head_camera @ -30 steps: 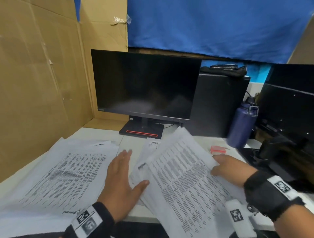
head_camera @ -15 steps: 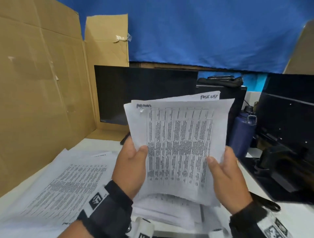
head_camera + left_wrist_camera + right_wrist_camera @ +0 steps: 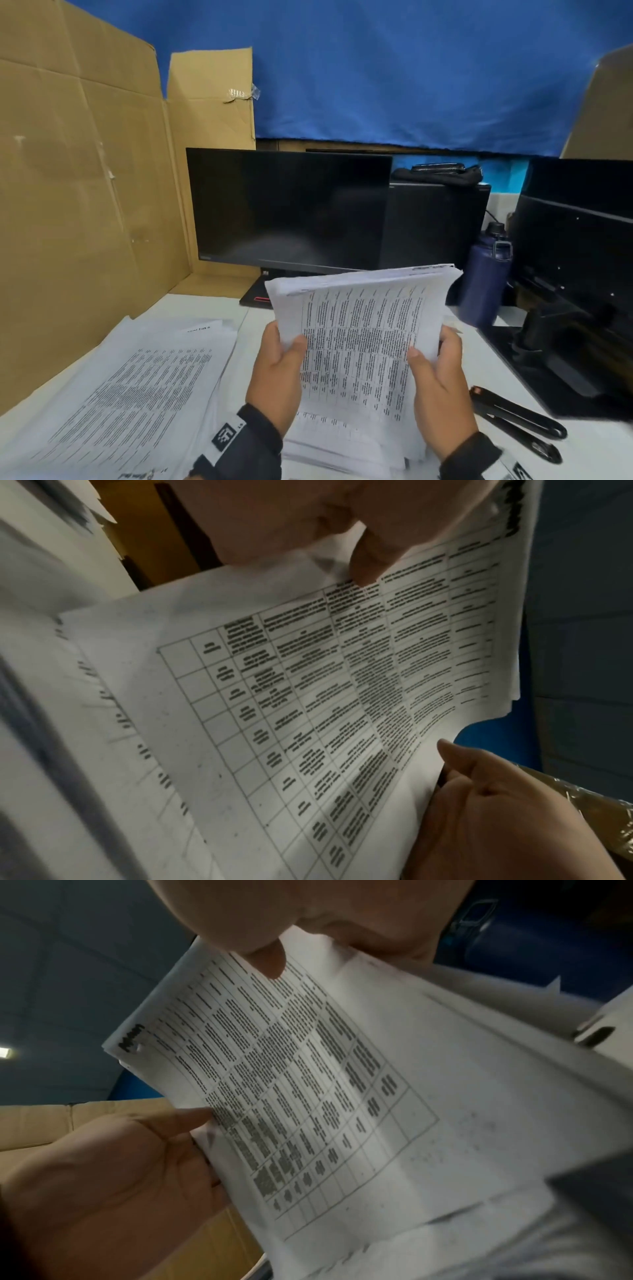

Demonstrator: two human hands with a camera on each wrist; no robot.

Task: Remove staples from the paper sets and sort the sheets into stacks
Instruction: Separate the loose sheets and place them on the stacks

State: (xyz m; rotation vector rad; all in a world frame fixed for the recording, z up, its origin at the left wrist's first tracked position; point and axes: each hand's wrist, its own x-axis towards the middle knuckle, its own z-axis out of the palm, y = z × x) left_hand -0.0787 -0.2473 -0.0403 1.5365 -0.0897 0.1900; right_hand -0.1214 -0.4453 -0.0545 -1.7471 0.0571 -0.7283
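Both hands hold one thick sheaf of printed table sheets [image 3: 359, 342] upright over the desk, its top edge tipped away from me. My left hand [image 3: 277, 370] grips its left edge, thumb on the front sheet. My right hand [image 3: 435, 373] grips the right edge the same way. The left wrist view shows the sheaf [image 3: 342, 683] with my left thumb [image 3: 369, 558] pressed on it. In the right wrist view the sheaf [image 3: 308, 1096] is pinched under my right thumb [image 3: 270, 958]. No staple is visible. A spread stack of sheets [image 3: 120, 394] lies on the desk at left.
More loose sheets [image 3: 342, 448] lie under the hands. A black long-handled tool [image 3: 513, 421] lies on the desk at right. Behind stand a dark monitor [image 3: 291, 209], a blue bottle [image 3: 486, 277] and a second screen [image 3: 575, 257]. Cardboard walls [image 3: 68, 205] close the left side.
A second ago the sheets lay fanned on the desk under both hands. They were gathered, lifted upright, and have since come lower with their edges squared together.
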